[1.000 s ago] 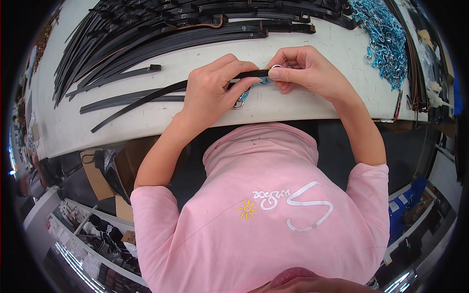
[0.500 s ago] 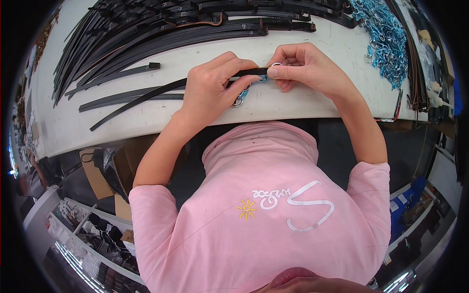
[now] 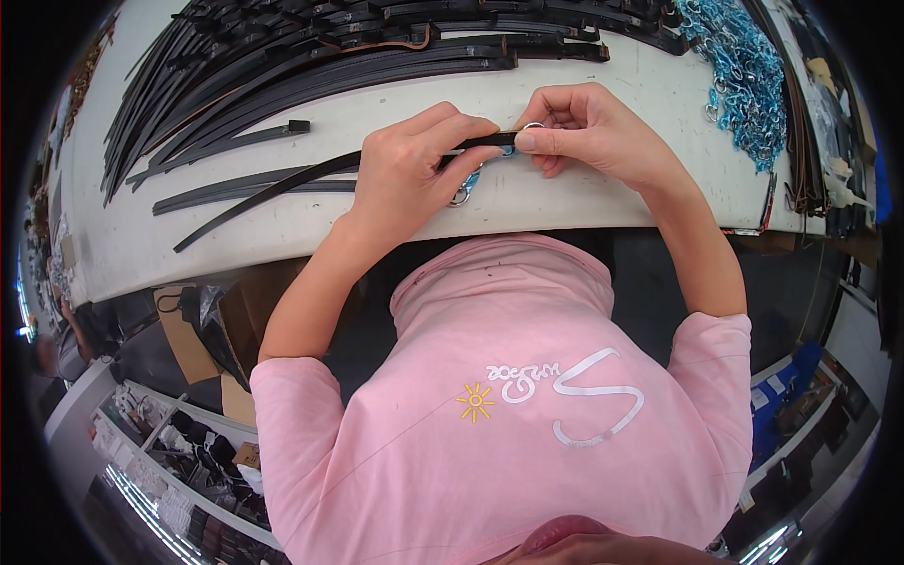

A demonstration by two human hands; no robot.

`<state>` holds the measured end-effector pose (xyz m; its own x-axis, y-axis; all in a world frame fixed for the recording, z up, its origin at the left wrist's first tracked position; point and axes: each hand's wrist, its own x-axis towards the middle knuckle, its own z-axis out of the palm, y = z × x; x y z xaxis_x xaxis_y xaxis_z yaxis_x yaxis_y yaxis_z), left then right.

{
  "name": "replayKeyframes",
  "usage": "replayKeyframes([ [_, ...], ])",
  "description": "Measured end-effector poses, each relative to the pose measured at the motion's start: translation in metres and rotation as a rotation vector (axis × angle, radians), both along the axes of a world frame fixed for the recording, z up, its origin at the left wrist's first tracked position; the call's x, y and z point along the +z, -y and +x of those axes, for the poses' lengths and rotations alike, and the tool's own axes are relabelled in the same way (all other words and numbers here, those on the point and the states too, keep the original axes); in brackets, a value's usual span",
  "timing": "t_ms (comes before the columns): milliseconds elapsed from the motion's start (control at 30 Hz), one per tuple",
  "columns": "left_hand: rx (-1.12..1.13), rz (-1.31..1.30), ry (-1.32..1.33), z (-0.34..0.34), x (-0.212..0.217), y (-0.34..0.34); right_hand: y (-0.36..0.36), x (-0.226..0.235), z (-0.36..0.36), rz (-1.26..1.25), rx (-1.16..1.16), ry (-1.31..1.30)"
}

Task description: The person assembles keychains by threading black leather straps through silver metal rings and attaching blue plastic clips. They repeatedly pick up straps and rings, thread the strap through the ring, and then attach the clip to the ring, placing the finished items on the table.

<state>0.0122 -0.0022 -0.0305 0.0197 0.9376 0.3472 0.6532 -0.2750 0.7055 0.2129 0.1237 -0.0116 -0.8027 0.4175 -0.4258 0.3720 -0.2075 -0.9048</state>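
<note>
Almost no change since a second ago: left hand (image 3: 414, 165) still pinches the black strap (image 3: 282, 184) at 12 o'clock on the table (image 3: 584, 202), right hand (image 3: 589, 132) closed on its metal ring (image 3: 533, 125), fitting continues.

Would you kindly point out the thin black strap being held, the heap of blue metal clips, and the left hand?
thin black strap (image 3: 282, 185), head view, on its free length left of the hands.
heap of blue metal clips (image 3: 744, 71), head view, mid-pile.
left hand (image 3: 414, 169), head view, back of the hand.
</note>
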Motion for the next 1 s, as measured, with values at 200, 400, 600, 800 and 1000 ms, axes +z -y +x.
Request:
replayKeyframes([
  [200, 0.015, -0.039, -0.022, 0.0009, 0.0040, 0.0011, 0.0031, 0.0028, -0.0007, 0.026, -0.017, -0.003],
  [400, 0.003, -0.031, 0.004, 0.0006, 0.0035, 0.0008, 0.0027, 0.0026, -0.0002, 0.020, -0.013, -0.003],
  [600, -0.012, -0.035, 0.038, 0.0008, 0.0025, 0.0009, 0.0024, 0.0013, 0.0000, 0.025, -0.005, -0.002],
  [800, -0.017, -0.069, 0.043, 0.0002, 0.0020, 0.0012, 0.0014, 0.0027, -0.0005, 0.014, 0.003, -0.001],
  [1000, 0.007, -0.099, 0.022, 0.0009, 0.0035, 0.0009, 0.0032, 0.0057, -0.0022, 0.020, -0.004, 0.011],
])
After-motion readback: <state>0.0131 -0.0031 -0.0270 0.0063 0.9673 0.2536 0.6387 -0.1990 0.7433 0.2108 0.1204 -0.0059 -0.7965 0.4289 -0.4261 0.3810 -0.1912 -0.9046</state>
